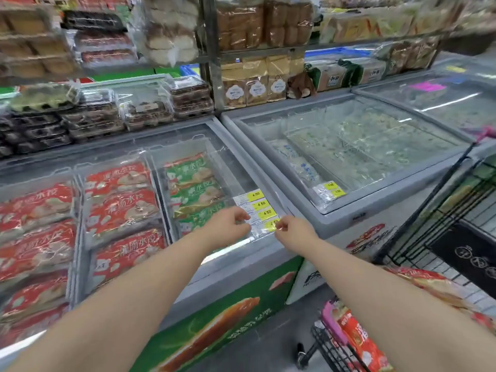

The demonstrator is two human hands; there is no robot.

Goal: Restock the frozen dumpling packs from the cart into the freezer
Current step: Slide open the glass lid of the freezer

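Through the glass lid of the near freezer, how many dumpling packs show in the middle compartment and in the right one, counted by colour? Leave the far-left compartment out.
Red packs: 3
Green packs: 3 showing; the left hand may hide another
Total: 6

A metal shelf rack (212, 63) stands along the back, stacked with bagged bread loaves (241, 25) and pale buns (169, 36) — clear boxes of dark goods (94, 122) sit lower left. The floor (268, 343) is dull grey. Overhead light streaks white across a glass lid (445, 102) at far right.
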